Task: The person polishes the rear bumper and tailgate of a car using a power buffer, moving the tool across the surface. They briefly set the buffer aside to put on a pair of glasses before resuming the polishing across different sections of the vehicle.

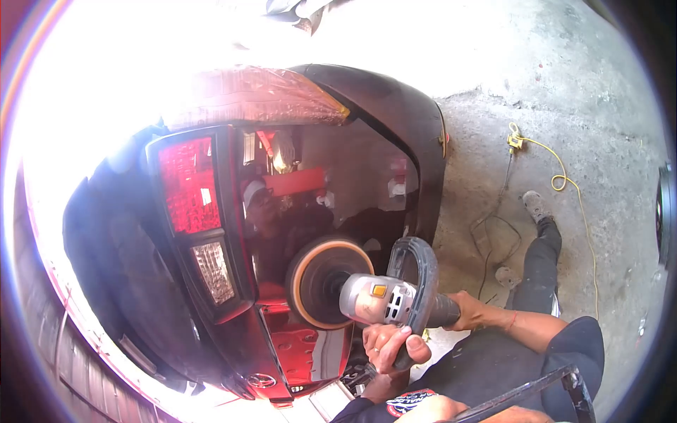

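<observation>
A grey and black polisher (372,295) lies across the middle of the head view. Its round pad (326,282), dark with an orange-tan rim, is against or very close to a glossy dark red car panel (360,183). My left hand (395,345) wraps around the lower end of the black loop handle (427,275), a ring on one finger. Behind it, my right hand (467,311) is closed around the rear grip (444,309). Beside the pad are the red tail light (189,185) and a clear lamp (214,273).
Wrinkled film edged with tape (264,99) covers part of the car above the panel. A dark bumper (402,99) curves beyond it. On the concrete floor (578,92), a yellow extension cord (580,204) joins a dark cable (502,187) near my feet. A dark bar (522,391) crosses the lower right.
</observation>
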A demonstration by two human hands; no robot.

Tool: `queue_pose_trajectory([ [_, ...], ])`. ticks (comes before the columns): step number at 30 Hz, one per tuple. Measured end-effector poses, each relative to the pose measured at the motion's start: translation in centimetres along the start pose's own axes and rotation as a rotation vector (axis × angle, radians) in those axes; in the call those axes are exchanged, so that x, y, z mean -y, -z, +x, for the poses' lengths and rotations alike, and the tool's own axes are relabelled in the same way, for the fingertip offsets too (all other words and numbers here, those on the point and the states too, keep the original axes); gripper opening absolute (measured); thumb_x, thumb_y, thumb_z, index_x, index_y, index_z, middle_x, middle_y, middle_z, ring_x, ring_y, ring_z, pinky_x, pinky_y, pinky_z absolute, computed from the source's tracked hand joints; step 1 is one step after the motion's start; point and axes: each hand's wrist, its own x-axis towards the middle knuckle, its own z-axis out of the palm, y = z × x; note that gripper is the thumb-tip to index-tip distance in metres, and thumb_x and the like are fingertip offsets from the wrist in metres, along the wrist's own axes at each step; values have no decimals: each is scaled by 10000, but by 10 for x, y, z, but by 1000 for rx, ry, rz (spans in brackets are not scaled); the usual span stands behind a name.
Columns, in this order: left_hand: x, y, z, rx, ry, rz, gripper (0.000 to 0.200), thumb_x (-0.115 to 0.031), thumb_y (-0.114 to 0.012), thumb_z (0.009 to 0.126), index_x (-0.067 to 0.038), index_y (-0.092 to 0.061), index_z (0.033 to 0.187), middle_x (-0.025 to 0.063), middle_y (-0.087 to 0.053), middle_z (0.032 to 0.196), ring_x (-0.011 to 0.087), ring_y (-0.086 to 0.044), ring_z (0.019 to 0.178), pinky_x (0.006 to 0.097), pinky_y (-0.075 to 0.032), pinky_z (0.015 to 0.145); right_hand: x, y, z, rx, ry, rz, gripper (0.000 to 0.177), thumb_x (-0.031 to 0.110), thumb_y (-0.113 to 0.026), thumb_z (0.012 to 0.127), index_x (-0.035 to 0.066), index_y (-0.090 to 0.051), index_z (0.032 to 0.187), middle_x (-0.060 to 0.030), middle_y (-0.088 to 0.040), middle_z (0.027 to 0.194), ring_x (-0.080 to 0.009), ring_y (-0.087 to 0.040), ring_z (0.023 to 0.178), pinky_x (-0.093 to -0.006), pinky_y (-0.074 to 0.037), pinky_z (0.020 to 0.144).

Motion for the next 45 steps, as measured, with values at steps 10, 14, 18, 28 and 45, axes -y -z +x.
queue_pose_trajectory([
  [10,25,-103,86,218,19,-101,165,-84,-728,724,-57,-710,886,-1,-606,631,153,-549,533,286,-406,588,-3,58,23,-220,2,191,540,85,-855,614,12,-666,1115,-102,-737,1011,-158,-660,920,-342,-525,863],
  [14,31,-127,102,266,50,-117,193,-88,-749,697,-59,-733,887,-10,-609,630,149,-550,530,281,-402,587,52,88,35,-216,-55,240,493,57,-840,637,16,-673,1099,-79,-727,1022,-148,-646,933,-343,-520,859],
  [18,34,-144,123,297,22,-112,180,-87,-707,706,-38,-708,879,35,-603,631,180,-550,530,309,-409,576,10,93,43,-202,-21,246,466,87,-834,700,31,-664,1130,-52,-712,1028,-130,-629,959,-332,-516,859],
  [28,46,-200,149,291,26,-120,185,-93,-755,655,-57,-726,833,-13,-582,617,150,-510,500,281,-354,536,60,122,70,-455,67,341,353,138,-769,807,38,-669,1130,-38,-702,1043,-147,-639,964,-337,-510,882],
  [45,40,-62,-4,135,-39,-284,210,-134,-733,629,-72,-740,830,-25,-571,598,135,-521,508,253,-389,554,-82,9,-16,-616,-109,382,350,139,-784,790,37,-681,1108,-52,-712,1032,-164,-653,947,-346,-517,866],
])
